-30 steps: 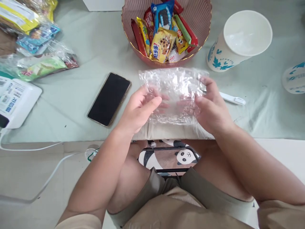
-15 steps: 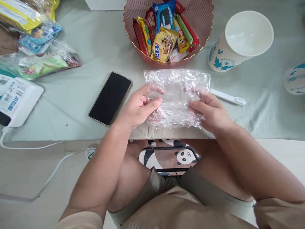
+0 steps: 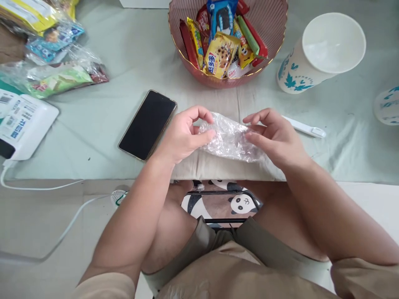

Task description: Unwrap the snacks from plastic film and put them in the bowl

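Note:
A crumpled clear plastic bag (image 3: 229, 139) lies in front of me by the table's near edge, gathered into a narrow bundle. My left hand (image 3: 191, 133) grips its left end, thumb on top and index finger curled above. At the right end, the thumb of my right hand (image 3: 274, 135) presses on the plastic. The right index finger arches above the bag, and the lower fingers are partly hidden. A black phone (image 3: 148, 124) lies left of my left hand. Just beyond my right hand, a white plastic stick-like tool (image 3: 307, 128) sits on the cloth, partly covered by the hand.
A pink ribbed bowl (image 3: 187, 70) of wrapped snacks stands beyond the bag. To its right is a tall paper cup (image 3: 293, 74), with another cup (image 3: 388, 106) at the right edge. Snack packs (image 3: 59, 77) and a white corded device (image 3: 34, 124) occupy the left.
The plastic bag was spread flat and wide under both hands. Now it is folded down into a smaller, crumpled bundle. The view has shifted slightly.

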Motion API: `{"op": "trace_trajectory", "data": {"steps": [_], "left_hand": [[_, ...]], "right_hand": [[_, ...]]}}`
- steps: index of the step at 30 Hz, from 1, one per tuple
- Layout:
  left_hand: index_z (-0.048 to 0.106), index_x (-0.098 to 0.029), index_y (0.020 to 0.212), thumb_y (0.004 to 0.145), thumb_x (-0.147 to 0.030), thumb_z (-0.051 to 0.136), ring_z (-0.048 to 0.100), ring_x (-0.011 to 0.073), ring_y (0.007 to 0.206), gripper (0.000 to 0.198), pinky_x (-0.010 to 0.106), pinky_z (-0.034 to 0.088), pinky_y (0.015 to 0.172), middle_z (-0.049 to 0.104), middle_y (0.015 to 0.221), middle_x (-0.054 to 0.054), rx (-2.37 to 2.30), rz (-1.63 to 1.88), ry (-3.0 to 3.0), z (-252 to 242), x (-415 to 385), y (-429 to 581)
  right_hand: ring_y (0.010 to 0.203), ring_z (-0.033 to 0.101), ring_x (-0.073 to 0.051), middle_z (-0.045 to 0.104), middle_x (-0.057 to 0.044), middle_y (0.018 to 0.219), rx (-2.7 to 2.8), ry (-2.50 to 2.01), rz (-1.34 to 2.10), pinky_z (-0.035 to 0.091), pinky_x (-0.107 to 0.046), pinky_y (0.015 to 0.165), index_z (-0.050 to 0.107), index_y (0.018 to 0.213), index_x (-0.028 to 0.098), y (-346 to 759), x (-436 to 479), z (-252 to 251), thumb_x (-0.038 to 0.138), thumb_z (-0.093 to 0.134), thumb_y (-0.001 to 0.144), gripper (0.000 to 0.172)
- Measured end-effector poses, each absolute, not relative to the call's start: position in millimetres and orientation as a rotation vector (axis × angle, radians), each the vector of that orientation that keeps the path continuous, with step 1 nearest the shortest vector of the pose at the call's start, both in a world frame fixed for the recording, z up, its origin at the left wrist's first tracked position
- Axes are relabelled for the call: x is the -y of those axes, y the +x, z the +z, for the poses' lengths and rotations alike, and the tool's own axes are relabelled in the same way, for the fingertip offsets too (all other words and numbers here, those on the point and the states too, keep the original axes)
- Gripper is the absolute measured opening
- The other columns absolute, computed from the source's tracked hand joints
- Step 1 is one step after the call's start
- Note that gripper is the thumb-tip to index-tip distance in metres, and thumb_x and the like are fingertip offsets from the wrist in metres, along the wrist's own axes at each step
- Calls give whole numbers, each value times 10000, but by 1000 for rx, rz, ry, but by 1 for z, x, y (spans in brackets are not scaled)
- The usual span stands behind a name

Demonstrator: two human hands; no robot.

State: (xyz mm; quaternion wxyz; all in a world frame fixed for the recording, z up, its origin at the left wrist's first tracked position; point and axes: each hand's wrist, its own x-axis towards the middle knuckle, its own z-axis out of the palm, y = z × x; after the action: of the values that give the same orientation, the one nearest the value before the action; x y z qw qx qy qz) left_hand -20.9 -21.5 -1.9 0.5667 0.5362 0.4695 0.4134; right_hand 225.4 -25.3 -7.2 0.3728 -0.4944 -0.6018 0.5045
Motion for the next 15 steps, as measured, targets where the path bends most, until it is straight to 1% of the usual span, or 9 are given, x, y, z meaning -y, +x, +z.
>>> {"op": "trace_trajectory", "data": {"steps": [2, 4, 5, 6, 8, 10, 12, 14, 15], "left_hand": [[616, -216, 868, 709, -211, 740, 566, 73, 546, 202, 219, 435, 453, 653, 916, 10, -1052, 957, 1270, -2, 23, -20], [629, -218, 897, 732, -220, 728, 594, 79, 550, 192, 225, 460, 462, 652, 927, 9, -998, 948, 1303, -2, 23, -20], [639, -221, 921, 751, -225, 719, 609, 83, 556, 188, 233, 481, 475, 660, 954, 12, -988, 957, 1336, -2, 22, -21], [651, -224, 952, 774, -228, 707, 624, 88, 565, 187, 243, 503, 491, 671, 991, 19, -999, 978, 1378, -4, 21, -21], [663, -237, 1033, 828, -224, 675, 681, 113, 631, 206, 268, 557, 549, 690, 1088, 40, -1104, 1052, 1482, -9, 18, -22], [658, -247, 1096, 879, -215, 646, 744, 166, 802, 220, 308, 614, 672, 690, 1160, 61, -1300, 1205, 1599, -12, 18, -23], [649, -250, 1111, 925, -217, 620, 743, 232, 1052, 191, 381, 632, 881, 689, 1179, 76, -1476, 1380, 1726, -10, 22, -22], [649, -254, 1101, 961, -227, 596, 676, 277, 1251, 152, 465, 562, 1087, 702, 1174, 78, -1522, 1456, 1871, -3, 30, -17], [654, -258, 1102, 969, -234, 591, 664, 285, 1279, 150, 492, 531, 1135, 718, 1158, 72, -1476, 1425, 1942, 1, 35, -15]], "right_hand": [[947, 720, -185, 704, -74, 1198, 1527, -1194, 1342, 599, -314, 729, 571, 1078, 263, 227, 24, -5, 432, 814, 789, 414], [939, 731, -190, 730, -67, 1132, 1521, -1119, 1526, 606, -308, 725, 571, 1150, 266, 226, 23, 2, 450, 839, 767, 502], [865, 728, -178, 741, -52, 1047, 1537, -1088, 1664, 597, -290, 683, 590, 1137, 252, 225, 23, 6, 435, 848, 759, 493], [771, 709, -159, 737, -31, 943, 1567, -1064, 1809, 575, -268, 629, 617, 1088, 233, 223, 24, 11, 406, 848, 758, 438], [612, 627, -117, 676, 10, 745, 1641, -1036, 2015, 510, -230, 542, 647, 923, 194, 219, 28, 18, 330, 817, 775, 263], [569, 565, -96, 618, 26, 664, 1678, -1079, 2010, 461, -215, 522, 638, 816, 175, 214, 31, 20, 268, 761, 800, 155], [583, 543, -93, 609, 24, 668, 1666, -1155, 1872, 441, -217, 537, 639, 809, 167, 211, 34, 18, 235, 716, 814, 102], [602, 534, -93, 618, 21, 693, 1667, -1200, 1739, 440, -224, 560, 646, 825, 166, 209, 35, 16, 229, 696, 822, 80], [605, 531, -94, 619, 21, 696, 1681, -1200, 1695, 444, -229, 570, 648, 826, 167, 208, 35, 15, 234, 690, 829, 80]]}}
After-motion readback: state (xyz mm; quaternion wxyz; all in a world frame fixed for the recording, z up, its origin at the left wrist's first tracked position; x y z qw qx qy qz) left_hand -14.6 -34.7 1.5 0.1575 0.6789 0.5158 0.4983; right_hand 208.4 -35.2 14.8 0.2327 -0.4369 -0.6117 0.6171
